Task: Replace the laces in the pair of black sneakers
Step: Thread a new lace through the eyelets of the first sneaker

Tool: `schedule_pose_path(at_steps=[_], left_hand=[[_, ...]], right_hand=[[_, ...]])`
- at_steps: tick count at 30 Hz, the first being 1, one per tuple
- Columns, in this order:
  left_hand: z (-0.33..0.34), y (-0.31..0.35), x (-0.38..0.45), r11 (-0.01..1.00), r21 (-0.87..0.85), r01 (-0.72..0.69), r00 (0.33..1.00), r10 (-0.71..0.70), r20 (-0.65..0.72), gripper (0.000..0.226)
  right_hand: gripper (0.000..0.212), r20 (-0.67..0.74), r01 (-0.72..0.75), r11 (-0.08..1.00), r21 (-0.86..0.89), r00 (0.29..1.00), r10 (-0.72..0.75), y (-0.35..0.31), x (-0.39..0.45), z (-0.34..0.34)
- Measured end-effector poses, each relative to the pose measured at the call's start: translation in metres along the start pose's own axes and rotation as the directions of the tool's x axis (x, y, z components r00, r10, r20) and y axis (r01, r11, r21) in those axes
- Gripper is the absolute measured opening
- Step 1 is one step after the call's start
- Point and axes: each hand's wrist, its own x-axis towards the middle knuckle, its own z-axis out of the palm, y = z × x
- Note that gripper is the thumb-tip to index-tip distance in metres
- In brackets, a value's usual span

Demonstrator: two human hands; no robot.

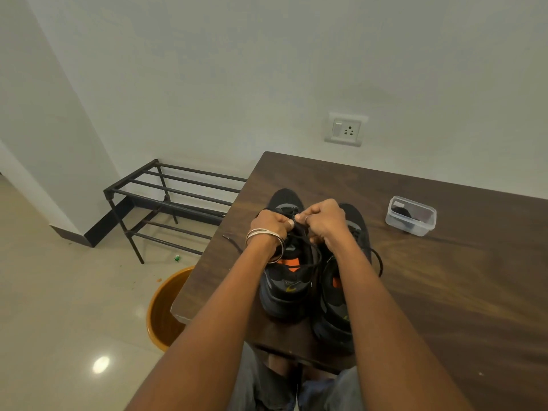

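Sneakers (284, 280) black, orange insoles | lace (302, 232) pinched, both hands

Two black sneakers side by side on dark wood table (444, 277), toes pointing away. Left hand (268, 225) and right hand (323, 221) meet over the left sneaker (284, 280), fingers curled, both pinching the black lace (308, 241) near its eyelets. One lace end trails off left on the table. Metal bangles (264, 237) on left wrist. Right sneaker (341, 307) touching the left one. Clear plastic container (410, 216) with dark contents, well right. Orange bucket (161, 310) on floor under table edge; black metal shoe rack (166, 200) by wall; wall socket (345, 130) above table.
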Motion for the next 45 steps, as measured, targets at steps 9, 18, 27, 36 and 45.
schedule_pose_path(at_steps=[9,18,27,36,45], left_hand=[[-0.018,-0.005,-0.013,0.983,0.142,-0.117,0.993,0.12,-0.013,0.05],[-0.019,-0.007,-0.024,0.921,0.386,0.057,0.994,-0.018,-0.104,0.074],[-0.021,-0.014,-0.016,0.989,0.122,0.086,0.995,-0.091,0.035,0.096],[-0.019,-0.013,-0.019,0.995,-0.045,0.089,0.996,-0.088,0.03,0.123],[-0.02,-0.013,-0.016,0.998,-0.048,0.043,0.998,-0.04,0.056,0.118]], right_hand=[[0.025,-0.11,0.003,0.997,-0.081,0.994,-0.012,-0.007,0.008,0.003],[0.019,-0.405,0.348,0.665,0.661,0.911,-0.075,-0.051,-0.035,-0.05],[0.015,-0.183,0.367,0.924,-0.105,0.906,-0.38,-0.039,-0.035,-0.057],[0.012,0.065,0.172,0.873,-0.456,0.985,-0.159,-0.021,-0.015,-0.018],[0.016,-0.164,0.177,0.4,0.899,0.984,-0.066,-0.045,-0.032,-0.06]])
